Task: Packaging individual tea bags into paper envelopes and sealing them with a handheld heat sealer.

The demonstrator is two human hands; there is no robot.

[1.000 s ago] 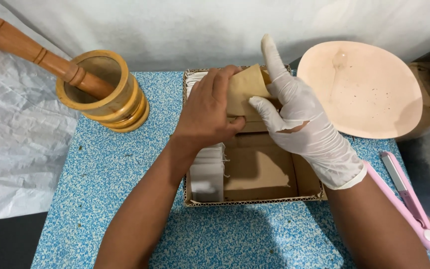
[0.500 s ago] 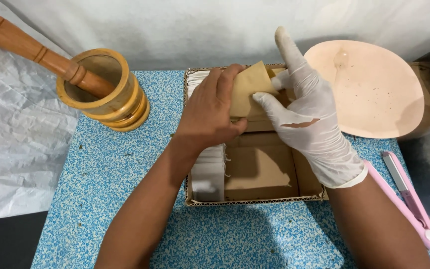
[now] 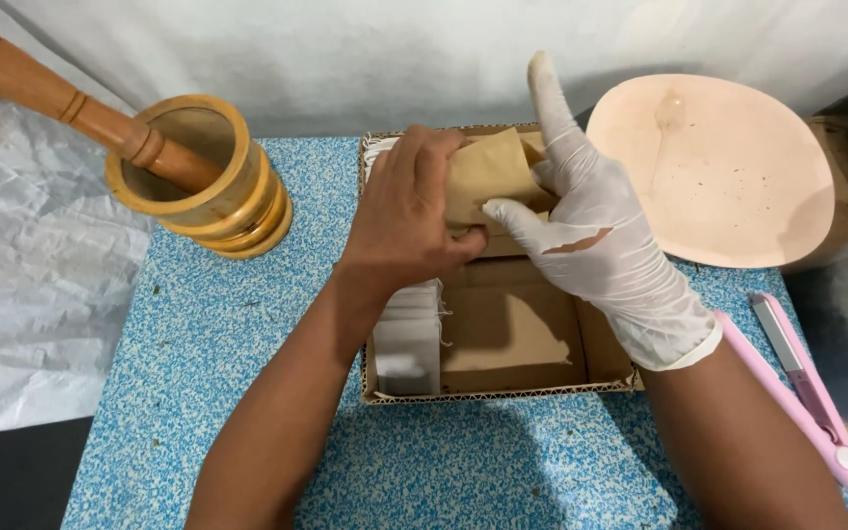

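just a flat tan paper packet [image 3: 488, 175] between both hands

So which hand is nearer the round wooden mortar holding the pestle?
Left. The bare left hand lies just right of the wooden mortar; the gloved right hand sits farther right, beyond it.

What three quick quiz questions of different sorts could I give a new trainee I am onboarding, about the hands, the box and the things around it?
1. True or false: both hands wear gloves.
2. Multiple choice: the wooden pestle rests in A) the cardboard box, B) the wooden mortar, C) the round plate.
3. Short answer: what do the two hands hold together over the box?

Key
1. False: the right hand wears a white glove, torn at the back; the left hand is bare.
2. B, the wooden mortar.
3. A brown paper packet, over the cardboard box.
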